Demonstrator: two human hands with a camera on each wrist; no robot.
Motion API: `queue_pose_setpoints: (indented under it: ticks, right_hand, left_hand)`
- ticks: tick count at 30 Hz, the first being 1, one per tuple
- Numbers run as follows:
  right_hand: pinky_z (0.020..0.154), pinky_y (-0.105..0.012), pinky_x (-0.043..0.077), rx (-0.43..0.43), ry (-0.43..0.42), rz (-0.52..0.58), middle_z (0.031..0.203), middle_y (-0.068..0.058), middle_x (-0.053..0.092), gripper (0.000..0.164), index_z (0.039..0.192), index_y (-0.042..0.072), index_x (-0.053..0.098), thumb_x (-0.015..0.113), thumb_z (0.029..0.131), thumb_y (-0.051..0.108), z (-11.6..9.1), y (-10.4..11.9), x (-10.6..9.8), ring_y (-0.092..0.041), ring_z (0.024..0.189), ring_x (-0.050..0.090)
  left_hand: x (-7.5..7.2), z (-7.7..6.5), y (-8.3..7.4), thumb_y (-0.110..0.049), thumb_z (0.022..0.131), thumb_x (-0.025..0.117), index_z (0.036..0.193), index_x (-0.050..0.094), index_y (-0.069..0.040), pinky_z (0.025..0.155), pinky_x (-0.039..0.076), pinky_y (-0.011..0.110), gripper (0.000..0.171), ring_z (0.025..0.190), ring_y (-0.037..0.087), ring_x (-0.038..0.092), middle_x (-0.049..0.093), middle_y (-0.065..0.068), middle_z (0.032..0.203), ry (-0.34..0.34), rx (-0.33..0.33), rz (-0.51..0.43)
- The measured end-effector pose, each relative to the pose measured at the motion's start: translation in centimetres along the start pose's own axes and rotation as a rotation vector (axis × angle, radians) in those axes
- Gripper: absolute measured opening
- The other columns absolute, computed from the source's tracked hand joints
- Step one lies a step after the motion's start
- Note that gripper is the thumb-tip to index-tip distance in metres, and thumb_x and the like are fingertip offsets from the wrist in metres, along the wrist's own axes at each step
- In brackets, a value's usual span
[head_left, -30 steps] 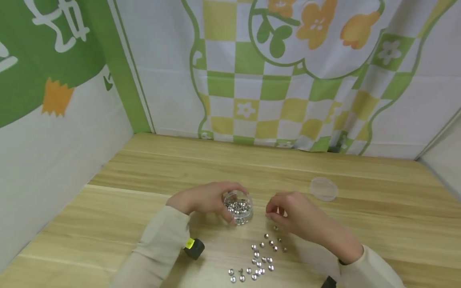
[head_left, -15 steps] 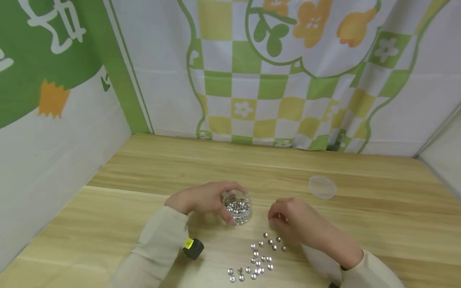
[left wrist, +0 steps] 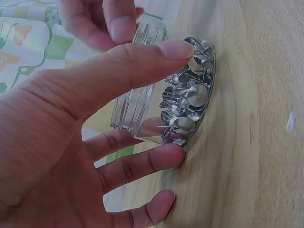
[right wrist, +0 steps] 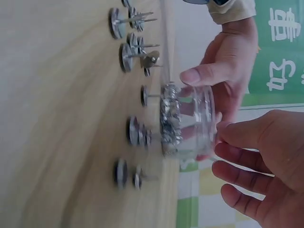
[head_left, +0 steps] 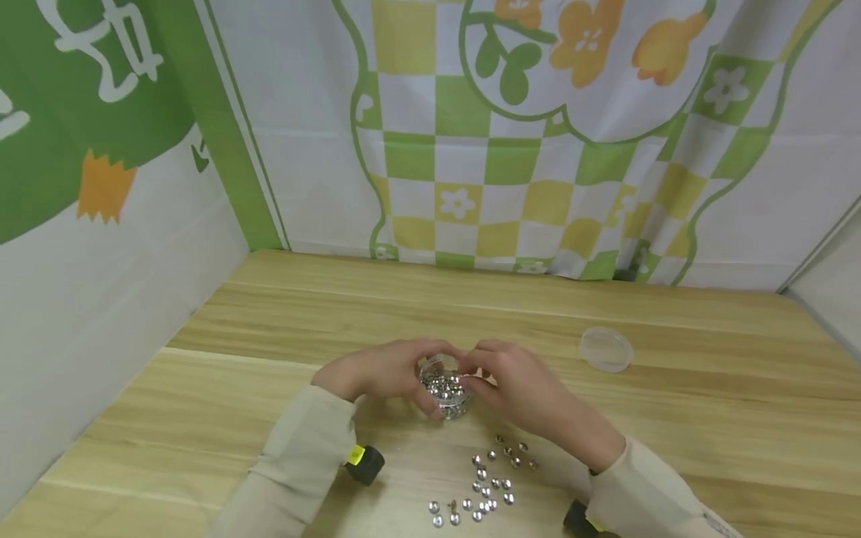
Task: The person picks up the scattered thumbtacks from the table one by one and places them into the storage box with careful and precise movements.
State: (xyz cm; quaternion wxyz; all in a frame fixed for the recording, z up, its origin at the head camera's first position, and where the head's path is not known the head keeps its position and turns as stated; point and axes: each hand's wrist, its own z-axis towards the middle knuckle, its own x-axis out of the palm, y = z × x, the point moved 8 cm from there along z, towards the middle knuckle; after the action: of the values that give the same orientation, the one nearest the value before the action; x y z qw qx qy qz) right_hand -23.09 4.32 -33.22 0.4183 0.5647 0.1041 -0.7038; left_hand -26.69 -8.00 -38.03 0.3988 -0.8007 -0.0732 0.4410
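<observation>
My left hand (head_left: 385, 369) holds a small clear plastic jar (left wrist: 143, 102) on the table, thumb on one side and fingers on the other. Silver thumbtacks (left wrist: 197, 95) fill its lower part. My right hand (head_left: 525, 390) is at the jar's open mouth, thumb and forefinger pinched together at the rim. The thumbtack in that pinch is hidden by the fingertips. In the right wrist view the other fingers of the right hand (right wrist: 266, 166) are bent beside the rim. Several loose thumbtacks (head_left: 486, 492) are scattered on the table in front of the jar, most with points up.
A round clear lid (head_left: 606, 350) lies on the wooden table (head_left: 323, 299) behind the right hand. Printed curtains (head_left: 464, 161) hang along the back and left of the table. Black wrist devices (head_left: 365, 465) sit under both sleeves.
My right hand has moved left and away from me, from the loose thumbtacks to the jar's mouth. The thumbtack nearest that hand is gone from the table. The left hand keeps its place.
</observation>
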Motion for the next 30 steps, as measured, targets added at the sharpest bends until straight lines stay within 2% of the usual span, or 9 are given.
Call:
queue_pose_setpoints:
  ticks: [6,9,13,16,20,26,30]
  right_hand:
    - [0.067,-0.019,0.053,-0.027,-0.004,0.019,0.08,0.009,0.065,0.003,0.084,0.015,0.071,0.073,0.084,0.012,-2.8,-0.6,-1.3,-0.003,0.074,0.059]
    - [0.066,-0.018,0.052,-0.059,0.051,0.03,0.078,0.012,0.066,0.007,0.082,0.018,0.071,0.073,0.084,0.011,-4.4,-0.5,-1.4,0.001,0.073,0.058]
    - [0.063,-0.015,0.05,-0.05,0.148,0.022,0.079,0.015,0.065,0.007,0.083,0.02,0.071,0.074,0.083,0.014,-6.2,-0.8,-1.0,0.006,0.072,0.055]
    - [0.062,-0.015,0.049,-0.026,0.202,0.017,0.078,0.015,0.065,0.008,0.081,0.021,0.071,0.074,0.083,0.013,-6.8,-1.4,-0.5,0.007,0.07,0.053]
    - [0.062,-0.015,0.049,-0.023,0.204,0.01,0.075,0.015,0.064,0.013,0.079,0.021,0.07,0.072,0.083,0.009,-6.5,-1.5,-0.3,0.007,0.069,0.053]
    - [0.065,-0.016,0.052,-0.093,0.031,0.007,0.079,0.01,0.066,0.009,0.083,0.017,0.071,0.072,0.083,0.007,-4.5,0.0,-1.7,0.002,0.072,0.058]
    - [0.068,-0.019,0.054,-0.069,-0.013,-0.004,0.084,0.007,0.068,0.006,0.09,0.013,0.072,0.072,0.085,0.01,-2.2,1.0,-1.7,-0.003,0.075,0.062]
  left_hand:
    - [-0.1,0.1,-0.3,-0.023,0.065,0.088,0.135,0.051,-0.033,0.108,0.038,0.051,0.08,0.125,0.023,0.05,0.054,0.0,0.138,-0.004,0.015,0.003]
    - [-0.1,0.0,-0.3,-0.023,0.065,0.089,0.134,0.052,-0.033,0.109,0.037,0.051,0.079,0.125,0.023,0.05,0.055,-0.001,0.136,-0.012,0.019,0.005]
    - [0.0,-0.2,-0.2,-0.023,0.064,0.089,0.134,0.053,-0.033,0.109,0.036,0.052,0.079,0.125,0.023,0.05,0.055,-0.001,0.136,-0.02,0.018,-0.004]
    - [0.0,-0.2,-0.3,-0.023,0.064,0.089,0.134,0.052,-0.033,0.108,0.036,0.053,0.08,0.124,0.023,0.05,0.055,0.0,0.136,-0.025,0.017,-0.012]
    - [-0.1,-0.3,-0.2,-0.023,0.064,0.089,0.134,0.052,-0.033,0.108,0.036,0.053,0.08,0.124,0.024,0.05,0.055,0.0,0.135,-0.026,0.019,-0.015]
    - [0.0,-0.1,-0.2,-0.024,0.064,0.088,0.134,0.053,-0.033,0.107,0.037,0.054,0.078,0.123,0.025,0.051,0.056,0.0,0.134,-0.023,0.033,-0.007]
    - [0.0,-0.1,-0.2,-0.026,0.064,0.089,0.134,0.052,-0.035,0.107,0.037,0.054,0.079,0.125,0.023,0.05,0.055,-0.001,0.136,-0.019,0.021,-0.008]
